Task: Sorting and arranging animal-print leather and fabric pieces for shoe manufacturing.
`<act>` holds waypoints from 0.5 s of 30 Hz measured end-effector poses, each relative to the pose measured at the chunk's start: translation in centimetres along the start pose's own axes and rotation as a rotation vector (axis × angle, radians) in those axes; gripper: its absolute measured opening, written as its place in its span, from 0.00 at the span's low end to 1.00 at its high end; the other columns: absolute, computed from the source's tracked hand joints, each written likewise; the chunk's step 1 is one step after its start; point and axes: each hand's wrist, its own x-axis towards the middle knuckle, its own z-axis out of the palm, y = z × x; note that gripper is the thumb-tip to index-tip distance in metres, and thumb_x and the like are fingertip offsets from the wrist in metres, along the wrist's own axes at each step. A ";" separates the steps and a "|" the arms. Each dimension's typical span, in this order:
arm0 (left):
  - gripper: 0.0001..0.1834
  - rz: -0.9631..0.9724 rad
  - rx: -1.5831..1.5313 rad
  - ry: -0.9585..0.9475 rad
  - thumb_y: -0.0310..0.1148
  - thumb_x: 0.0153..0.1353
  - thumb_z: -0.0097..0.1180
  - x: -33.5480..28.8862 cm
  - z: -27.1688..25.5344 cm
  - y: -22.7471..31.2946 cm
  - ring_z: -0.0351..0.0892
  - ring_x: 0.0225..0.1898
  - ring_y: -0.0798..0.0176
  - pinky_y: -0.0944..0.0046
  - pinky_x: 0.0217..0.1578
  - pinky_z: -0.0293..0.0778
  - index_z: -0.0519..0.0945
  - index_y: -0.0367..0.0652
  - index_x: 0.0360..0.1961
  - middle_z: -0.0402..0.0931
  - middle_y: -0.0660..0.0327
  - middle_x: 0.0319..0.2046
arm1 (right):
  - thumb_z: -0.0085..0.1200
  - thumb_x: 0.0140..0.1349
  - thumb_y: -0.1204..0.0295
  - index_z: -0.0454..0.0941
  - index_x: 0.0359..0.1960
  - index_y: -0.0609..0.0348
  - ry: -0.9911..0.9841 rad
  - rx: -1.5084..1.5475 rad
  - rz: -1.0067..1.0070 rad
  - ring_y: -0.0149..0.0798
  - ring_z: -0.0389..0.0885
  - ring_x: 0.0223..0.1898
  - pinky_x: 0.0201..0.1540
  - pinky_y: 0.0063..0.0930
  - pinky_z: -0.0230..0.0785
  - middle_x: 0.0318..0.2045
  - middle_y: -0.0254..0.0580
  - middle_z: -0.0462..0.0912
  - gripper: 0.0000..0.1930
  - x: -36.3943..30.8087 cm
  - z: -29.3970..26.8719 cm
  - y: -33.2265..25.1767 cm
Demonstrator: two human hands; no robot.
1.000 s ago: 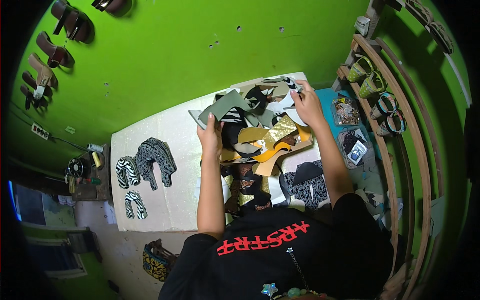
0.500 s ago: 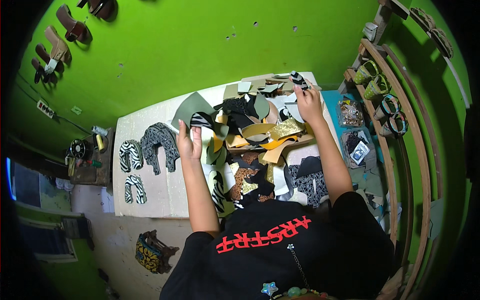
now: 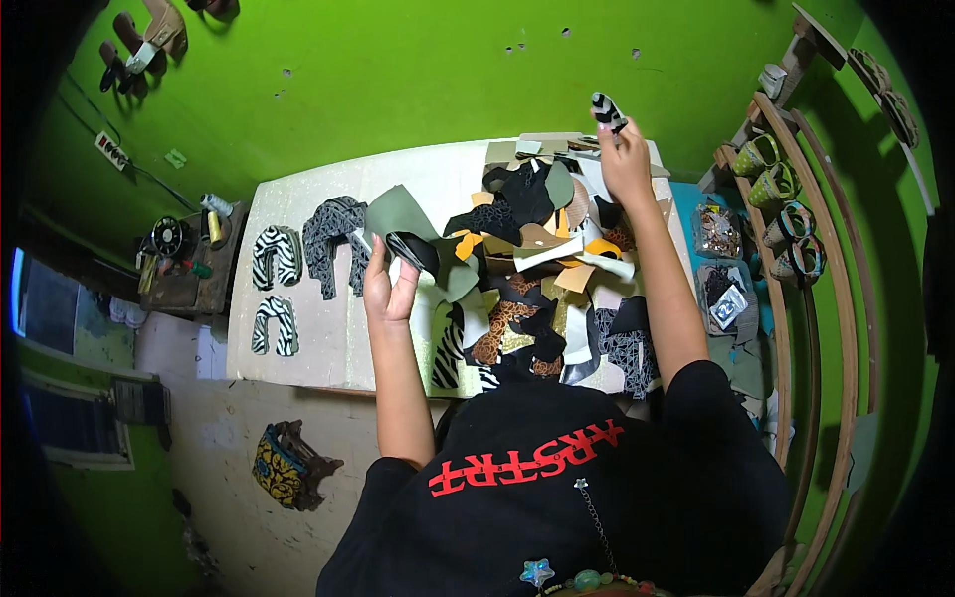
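Observation:
My left hand (image 3: 393,289) is closed on a dark, curved piece of material (image 3: 414,251), its thumb pointing up. Right beside that piece lies a large grey-green sheet (image 3: 400,211). My right hand (image 3: 628,164) is raised at the far right of the table, gripping a small zebra-striped piece (image 3: 607,111) between its fingers. A heap of cut scraps spreads between the hands: black pieces (image 3: 522,194), a leopard-print piece (image 3: 502,328) and a cream strip (image 3: 549,255). To the left sit two stacks of zebra-striped U-shaped pieces (image 3: 278,257) and a black-and-grey patterned stack (image 3: 333,234).
The pale table (image 3: 298,363) stands against a green wall (image 3: 418,70). At right is a wooden rack (image 3: 831,328) with sandals (image 3: 786,184), beside plastic containers (image 3: 718,231). A small side table (image 3: 189,269) holds thread spools. A yellow-patterned item (image 3: 282,478) sits on the floor.
My right hand has risen with the zebra-striped piece. The piece in my left hand showed stripes before and now shows a dark face. The whole view has shifted a little.

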 end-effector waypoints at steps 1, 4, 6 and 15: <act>0.17 0.006 -0.002 0.008 0.35 0.64 0.44 -0.4 0.1 0.3 0.70 0.49 0.59 0.57 0.52 0.68 0.68 0.35 0.49 0.70 0.57 0.47 | 0.44 0.61 0.65 0.77 0.38 0.58 -0.059 0.152 0.010 0.46 0.74 0.30 0.35 0.35 0.65 0.33 0.46 0.75 0.13 -0.3 0.7 -0.9; 0.17 0.027 0.033 0.085 0.35 0.64 0.44 -1.2 0.4 1.3 0.70 0.49 0.59 0.57 0.52 0.68 0.67 0.35 0.50 0.70 0.57 0.47 | 0.44 0.61 0.66 0.79 0.37 0.56 -0.283 0.308 -0.012 0.29 0.72 0.26 0.33 0.27 0.64 0.25 0.40 0.77 0.12 -2.2 3.5 -0.8; 0.18 -0.055 -0.082 -0.053 0.34 0.64 0.43 -1.7 -0.2 2.4 0.70 0.49 0.59 0.57 0.52 0.67 0.67 0.35 0.51 0.70 0.56 0.48 | 0.44 0.62 0.67 0.79 0.37 0.58 -0.513 0.505 0.162 0.25 0.72 0.29 0.36 0.23 0.65 0.27 0.37 0.80 0.12 -3.8 5.1 -2.4; 0.20 -0.400 -0.196 -0.250 0.36 0.64 0.42 -2.0 -1.0 1.8 0.71 0.49 0.56 0.55 0.52 0.68 0.64 0.33 0.51 0.69 0.51 0.47 | 0.41 0.62 0.71 0.79 0.37 0.66 -1.052 0.872 0.344 0.30 0.74 0.42 0.50 0.21 0.61 0.38 0.40 0.79 0.14 -9.2 6.7 -6.8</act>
